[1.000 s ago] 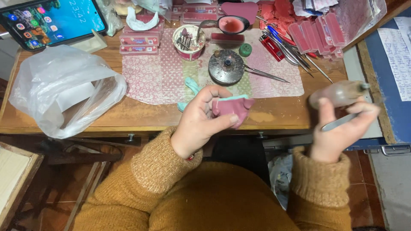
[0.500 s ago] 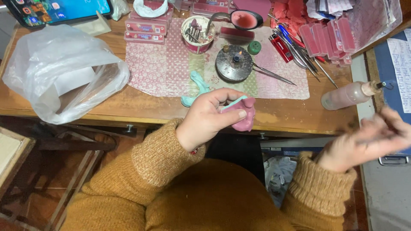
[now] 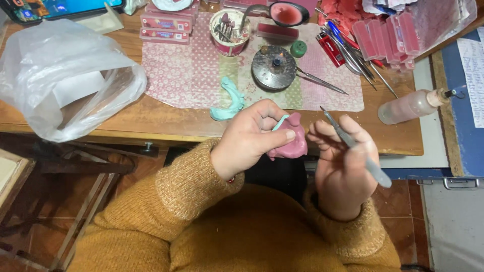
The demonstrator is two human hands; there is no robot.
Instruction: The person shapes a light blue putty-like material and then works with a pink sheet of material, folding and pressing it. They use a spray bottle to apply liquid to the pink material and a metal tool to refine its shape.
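The left hand (image 3: 252,135) grips a pink wax denture base (image 3: 291,141) between thumb and fingers, with a thin teal strip (image 3: 280,122) pinned along its upper edge under the thumb. The piece sits just in front of the table's near edge, between the two hands. The right hand (image 3: 343,156) is closed around a slim metal carving instrument (image 3: 353,148), held like a pen; its pointed tip rises up past the fingers, close to the pink base but apart from it, and its handle runs down and out past the heel of the hand.

Just beyond the left hand, on the wooden table (image 3: 166,123), lies a teal arch-shaped piece (image 3: 229,100) at the edge of a pink patterned mat (image 3: 191,70). Further out from both hands, on the mat, stands a round dark metal burner (image 3: 274,68) with a small flame, a pair of tweezers (image 3: 322,83) lying beside it and pointing toward the right hand's side. Beyond that is a cup of small burs (image 3: 229,31). Off to the right of the right hand, a small squeeze bottle (image 3: 411,106) lies on its side. Well to the left of the left hand sits a crumpled white plastic bag (image 3: 65,80). Both arms wear mustard knitted sleeves (image 3: 191,181).
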